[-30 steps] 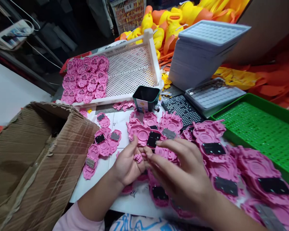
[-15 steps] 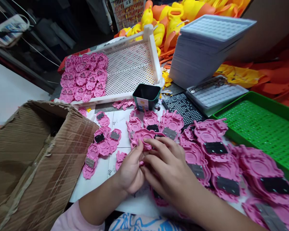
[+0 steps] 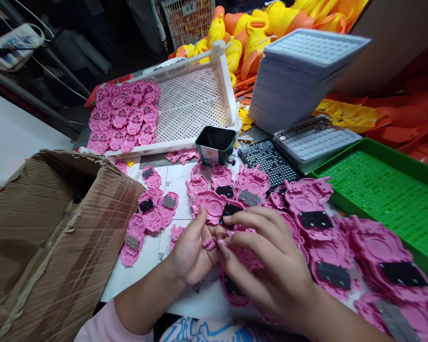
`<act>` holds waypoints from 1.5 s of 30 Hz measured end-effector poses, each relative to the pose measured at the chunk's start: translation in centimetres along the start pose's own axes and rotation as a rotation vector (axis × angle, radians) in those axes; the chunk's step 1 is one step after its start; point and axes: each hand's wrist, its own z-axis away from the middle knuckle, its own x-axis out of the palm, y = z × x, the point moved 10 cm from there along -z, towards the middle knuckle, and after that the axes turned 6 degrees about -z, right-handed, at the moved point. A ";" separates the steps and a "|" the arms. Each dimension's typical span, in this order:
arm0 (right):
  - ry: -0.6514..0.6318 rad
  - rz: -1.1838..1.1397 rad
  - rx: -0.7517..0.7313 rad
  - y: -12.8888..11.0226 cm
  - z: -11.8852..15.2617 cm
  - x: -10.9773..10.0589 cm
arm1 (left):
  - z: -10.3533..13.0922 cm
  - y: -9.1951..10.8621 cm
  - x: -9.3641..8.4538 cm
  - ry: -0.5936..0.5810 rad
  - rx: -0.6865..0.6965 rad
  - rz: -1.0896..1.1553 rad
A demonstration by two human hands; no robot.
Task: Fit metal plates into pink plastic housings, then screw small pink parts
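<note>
My left hand (image 3: 192,251) is closed around a pink plastic shell (image 3: 213,206), with its thumb on the near edge. The shell has a round recess and a black cover plate (image 3: 231,213) at its right end. Small pink plastic pieces (image 3: 209,244) lie in the curled fingers of that hand. Just to the right, my right hand (image 3: 271,251) pinches a tiny pink piece (image 3: 221,242) between thumb and finger. Its other fingers reach over the black plate. More pink shells (image 3: 330,251) with black or grey plates lie stacked beside and beneath the right hand.
A cardboard box (image 3: 121,194) stands on the left. Behind are a white crate (image 3: 196,104) with pink parts, a dark green tub (image 3: 216,147) and a tall stack of white trays (image 3: 288,90). A green basket (image 3: 388,180) and a black tray (image 3: 267,159) lie right.
My right hand has drawn back to the right and its fingers have spread, uncovering the black plate and the small pink pieces. The left hand keeps hold of the shell.
</note>
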 end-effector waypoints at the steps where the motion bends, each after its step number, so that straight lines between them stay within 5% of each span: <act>1: -0.002 -0.064 0.006 0.1 0.0 -0.3 | 0.0 0.3 -0.2 0.015 0.028 -0.059; 6: 0.040 -0.262 0.126 1.8 0.1 -1.8 | 1.3 3.6 -0.7 0.135 0.303 -0.509; 12: -0.066 -0.223 0.271 3.4 -0.1 -1.1 | 2.2 2.8 1.6 -0.137 0.272 -0.887; 19: -0.307 -0.289 0.430 4.3 0.3 1.6 | 2.3 2.1 2.0 -0.181 0.280 -1.229; 27: -0.489 -0.217 0.528 5.1 1.4 2.5 | 2.6 2.0 2.6 -0.195 0.267 -1.399; 36: -0.632 -0.089 0.443 4.2 2.6 3.5 | 3.5 2.1 3.6 -0.193 0.361 -1.615; 45: -0.631 -0.185 0.514 3.8 2.6 3.3 | 4.5 1.6 4.3 -0.284 0.382 -1.570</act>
